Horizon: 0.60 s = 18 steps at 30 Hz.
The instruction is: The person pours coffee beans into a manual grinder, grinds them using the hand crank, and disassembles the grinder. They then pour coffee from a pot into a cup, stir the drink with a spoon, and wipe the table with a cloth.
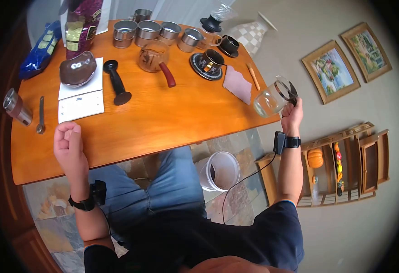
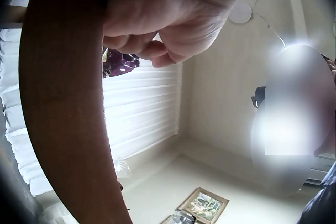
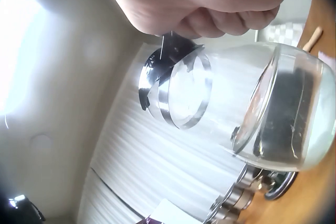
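Note:
My right hand (image 1: 292, 113) grips the black handle of a glass carafe (image 1: 268, 101), which is tilted on its side at the table's right edge. In the right wrist view the curled fingers (image 3: 226, 22) are above the carafe (image 3: 294, 108), whose metal band circles its neck. My left hand (image 1: 70, 148), fingers curled and nothing seen in it, is at the table's front left edge, below the white notepad (image 1: 81, 107). The left wrist view shows the same curled hand (image 2: 163, 19) beside the table edge (image 2: 63, 103).
Several metal cups (image 1: 148, 32), a red-handled glass pot (image 1: 154, 57), a black tamper (image 1: 116, 82) and a brown dish (image 1: 78, 69) stand on the table (image 1: 163, 123). A cup on a saucer (image 1: 204, 73) and a pink cloth (image 1: 238, 85) lie further right. A white bucket (image 1: 222, 171) is below.

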Each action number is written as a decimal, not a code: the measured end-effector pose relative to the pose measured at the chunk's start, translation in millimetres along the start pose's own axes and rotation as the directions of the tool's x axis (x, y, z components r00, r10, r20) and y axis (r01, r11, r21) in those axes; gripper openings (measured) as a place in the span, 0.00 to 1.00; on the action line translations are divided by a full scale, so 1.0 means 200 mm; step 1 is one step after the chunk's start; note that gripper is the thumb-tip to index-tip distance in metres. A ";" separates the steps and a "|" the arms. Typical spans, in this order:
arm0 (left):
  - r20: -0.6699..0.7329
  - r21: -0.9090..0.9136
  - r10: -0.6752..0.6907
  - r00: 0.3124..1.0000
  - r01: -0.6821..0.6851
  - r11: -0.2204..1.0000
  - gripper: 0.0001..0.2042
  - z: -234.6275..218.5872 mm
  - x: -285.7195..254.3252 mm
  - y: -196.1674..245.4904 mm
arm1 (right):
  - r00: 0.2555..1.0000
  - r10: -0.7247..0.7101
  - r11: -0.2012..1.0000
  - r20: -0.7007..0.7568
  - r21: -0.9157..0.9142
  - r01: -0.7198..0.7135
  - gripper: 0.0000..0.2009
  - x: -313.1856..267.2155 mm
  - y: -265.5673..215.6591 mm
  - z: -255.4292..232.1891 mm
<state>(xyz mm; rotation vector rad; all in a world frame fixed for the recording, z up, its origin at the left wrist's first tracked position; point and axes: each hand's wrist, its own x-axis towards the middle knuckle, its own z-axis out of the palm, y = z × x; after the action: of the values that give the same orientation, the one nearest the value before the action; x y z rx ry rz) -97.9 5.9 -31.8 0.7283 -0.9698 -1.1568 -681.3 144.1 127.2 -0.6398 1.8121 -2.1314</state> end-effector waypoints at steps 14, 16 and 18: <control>-0.089 0.110 0.055 0.994 -0.045 0.993 0.02 0.01 0.04 -0.02 | 0.913 -0.040 0.997 -0.406 0.046 0.064 0.16 0.33 0.32 -0.41; -0.087 0.100 0.049 0.995 -0.040 0.994 0.02 0.01 0.04 -0.02 | 0.913 -0.042 0.995 -0.405 0.065 0.075 0.15 0.40 0.37 -0.43; -0.085 0.090 0.040 0.996 -0.032 0.995 0.02 0.01 0.05 -0.01 | 0.914 -0.044 0.993 -0.404 0.082 0.084 0.15 0.44 0.42 -0.46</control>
<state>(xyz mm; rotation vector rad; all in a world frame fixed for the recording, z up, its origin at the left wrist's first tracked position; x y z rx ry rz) -100.2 -3.5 -30.4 0.8222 -0.9616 -1.0474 -810.1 165.7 46.8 -0.2488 1.8824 -2.5259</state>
